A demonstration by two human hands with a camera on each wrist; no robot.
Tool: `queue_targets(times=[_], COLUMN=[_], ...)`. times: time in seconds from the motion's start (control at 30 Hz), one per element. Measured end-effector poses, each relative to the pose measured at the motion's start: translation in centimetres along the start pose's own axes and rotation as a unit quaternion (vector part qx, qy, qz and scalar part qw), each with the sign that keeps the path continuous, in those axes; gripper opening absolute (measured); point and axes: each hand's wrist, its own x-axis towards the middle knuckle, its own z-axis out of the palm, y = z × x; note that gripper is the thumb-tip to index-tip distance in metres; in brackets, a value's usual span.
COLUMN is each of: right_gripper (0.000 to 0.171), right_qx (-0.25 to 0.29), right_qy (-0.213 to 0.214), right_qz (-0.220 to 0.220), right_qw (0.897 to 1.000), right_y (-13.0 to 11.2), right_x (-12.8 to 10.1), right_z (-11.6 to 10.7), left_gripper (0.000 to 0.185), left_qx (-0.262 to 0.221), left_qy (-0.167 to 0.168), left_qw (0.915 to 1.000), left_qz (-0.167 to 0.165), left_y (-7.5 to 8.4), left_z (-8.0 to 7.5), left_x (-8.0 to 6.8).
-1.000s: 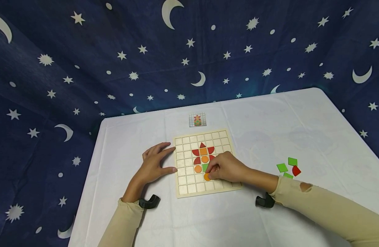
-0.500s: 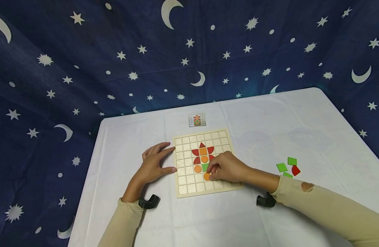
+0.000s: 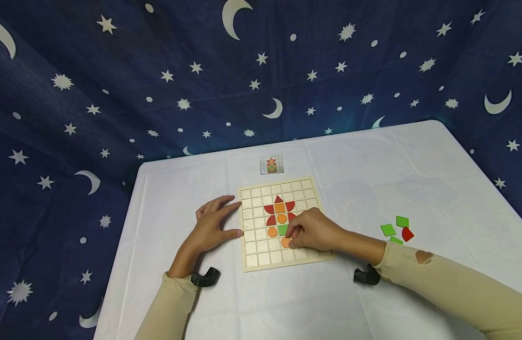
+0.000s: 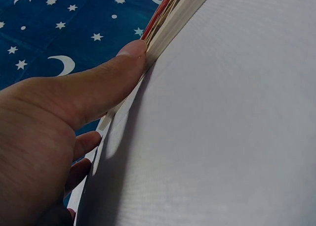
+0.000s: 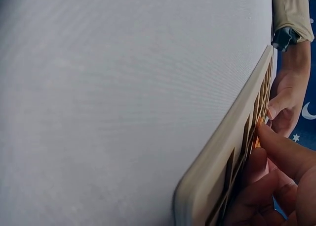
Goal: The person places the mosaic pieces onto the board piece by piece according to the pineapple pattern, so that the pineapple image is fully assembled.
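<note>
The right hand (image 3: 314,231) rests on the wooden grid board (image 3: 282,224), its grip curled with thumb and fingertips closed on an orange disc (image 3: 285,242) that lies in a cell of the board's lower middle. The disc is flat, round and plain orange; the fingers cover its right edge, so it is hard to tell whether it sits fully down in the cell. In the right wrist view only a sliver of orange shows between the fingertips (image 5: 276,147) and the board's raised rim.

The left hand (image 3: 212,225) lies flat on the tabletop (image 3: 350,302) against the board's left edge, its grip spread and holding nothing; the thumb (image 4: 113,72) presses on the board's side, the forefinger touches the edge further up.

On the board, above the held disc, sit a green square (image 3: 282,230), a second orange disc (image 3: 272,232) just left of it, and a figure of dark red petals (image 3: 269,209) around orange pieces. The right hand hides the cells to the right of the green square.

Beyond the board's far edge lies a small pattern card (image 3: 271,165), its print too small to read. Well to the right of the board lie loose green squares (image 3: 394,225) and one red piece (image 3: 407,234); the right sleeve partly cuts off the nearest green one.
</note>
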Motion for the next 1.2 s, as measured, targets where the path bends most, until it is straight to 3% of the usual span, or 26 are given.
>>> queue_targets(times=[0.23, 0.5, 0.83, 1.2], right_gripper=[0.012, 0.014, 0.017, 0.019], right_qx=[0.012, 0.024, -0.039, -0.094], right_qy=[0.000, -0.023, -0.038, -0.006], right_qz=[0.019, 0.034, 0.046, 0.112], right_qw=[1.000, 0.999, 0.997, 0.989], right_y=[0.3, 1.3, 4.5, 7.8], right_x=[-0.6, -2.1, -5.6, -9.7], right_z=[-1.3, -5.1, -9.7, -13.5], left_gripper=[0.081, 0.082, 0.081, 0.081], left_qx=[-0.001, 0.001, 0.002, 0.000], left_qy=[-0.001, 0.000, -0.002, -0.005], left_qw=[1.0000, 1.0000, 1.0000, 1.0000], left_qz=[0.002, 0.005, 0.002, -0.002], left_y=[0.0, 0.0, 0.1, 0.1], left_z=[0.0, 0.1, 0.1, -0.1], left_x=[0.1, 0.2, 0.1, 0.0])
